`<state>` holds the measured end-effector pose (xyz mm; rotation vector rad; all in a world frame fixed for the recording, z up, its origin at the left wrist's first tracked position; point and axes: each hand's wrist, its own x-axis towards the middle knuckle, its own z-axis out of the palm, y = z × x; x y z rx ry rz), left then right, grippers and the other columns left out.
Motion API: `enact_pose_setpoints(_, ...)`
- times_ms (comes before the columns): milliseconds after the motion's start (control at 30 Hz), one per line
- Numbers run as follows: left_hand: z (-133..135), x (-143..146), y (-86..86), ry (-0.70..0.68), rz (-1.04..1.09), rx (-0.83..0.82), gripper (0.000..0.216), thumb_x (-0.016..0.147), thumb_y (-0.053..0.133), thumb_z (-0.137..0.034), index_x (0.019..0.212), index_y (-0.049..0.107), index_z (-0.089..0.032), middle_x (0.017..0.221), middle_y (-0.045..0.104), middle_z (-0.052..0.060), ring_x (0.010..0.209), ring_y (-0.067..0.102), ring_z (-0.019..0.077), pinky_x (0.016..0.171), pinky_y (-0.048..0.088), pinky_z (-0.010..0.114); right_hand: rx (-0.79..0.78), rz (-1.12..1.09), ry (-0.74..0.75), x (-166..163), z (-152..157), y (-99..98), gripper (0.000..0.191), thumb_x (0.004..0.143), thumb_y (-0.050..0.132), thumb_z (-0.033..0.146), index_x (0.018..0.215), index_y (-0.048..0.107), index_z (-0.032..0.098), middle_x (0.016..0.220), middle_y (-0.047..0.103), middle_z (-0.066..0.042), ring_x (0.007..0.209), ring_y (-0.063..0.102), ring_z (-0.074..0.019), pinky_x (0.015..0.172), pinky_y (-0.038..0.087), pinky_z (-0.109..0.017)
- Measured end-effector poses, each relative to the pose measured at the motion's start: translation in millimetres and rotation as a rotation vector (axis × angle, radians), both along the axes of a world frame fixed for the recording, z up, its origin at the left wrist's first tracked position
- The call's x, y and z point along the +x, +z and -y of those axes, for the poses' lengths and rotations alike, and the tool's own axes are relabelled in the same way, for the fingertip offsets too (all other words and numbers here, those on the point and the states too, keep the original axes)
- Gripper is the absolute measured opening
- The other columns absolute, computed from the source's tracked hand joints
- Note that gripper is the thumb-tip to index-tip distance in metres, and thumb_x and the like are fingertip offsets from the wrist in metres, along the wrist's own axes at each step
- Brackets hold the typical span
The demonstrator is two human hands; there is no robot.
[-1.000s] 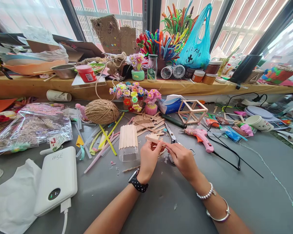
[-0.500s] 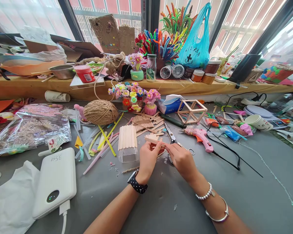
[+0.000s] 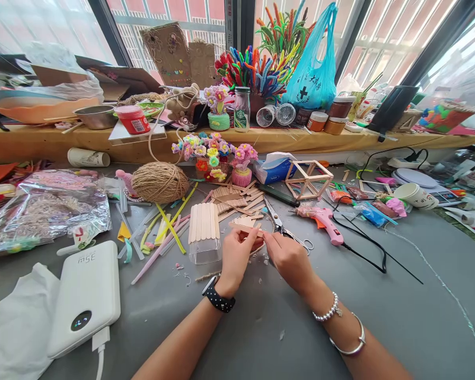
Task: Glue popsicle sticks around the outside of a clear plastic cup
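My left hand (image 3: 238, 258) is closed on a flat wooden craft stick (image 3: 240, 227), thumb on top, the stick's free end pointing left. At the stick's right end, the fingers of my right hand (image 3: 285, 258) pinch together; my knuckles partly hide that end. Left of my hands, a row of craft sticks (image 3: 204, 224) lies side by side on a clear plastic box (image 3: 205, 252). Behind my fingers are more loose craft sticks (image 3: 227, 198). Open-bladed scissors (image 3: 279, 221) lie just beyond my right hand.
A pink hot glue gun (image 3: 321, 221) with a black cord rests to the right, near a wooden stick frame (image 3: 309, 179). A twine ball (image 3: 160, 182), plastic straws (image 3: 160, 250) and a white power bank (image 3: 87, 295) are on the left. Crochet flowers (image 3: 211, 150) stand at the back.
The whole view has shifted slightly, so everything sits a little further left. Both hands keep hold of the craft stick, with my right fingers turned slightly at its end.
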<state>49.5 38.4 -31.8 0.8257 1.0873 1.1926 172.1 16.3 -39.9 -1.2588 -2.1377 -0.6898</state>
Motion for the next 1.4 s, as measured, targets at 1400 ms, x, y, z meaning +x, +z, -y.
enact_pose_setpoints(1400,1.7,1.1,2.9,0.012,0.002,0.062,0.026,0.064,0.069,-0.034,0.074,0.06,-0.012,0.072,0.07,0.007,0.068,0.068,0.0205,0.07,0.055,0.034,-0.043,-0.124,0.033,1.8,-1.6,3.5,0.025,0.088,0.039,0.014,0.081,0.063,0.012,0.062,0.061,-0.004,0.053,0.055,-0.0118,0.051,0.038,-0.024)
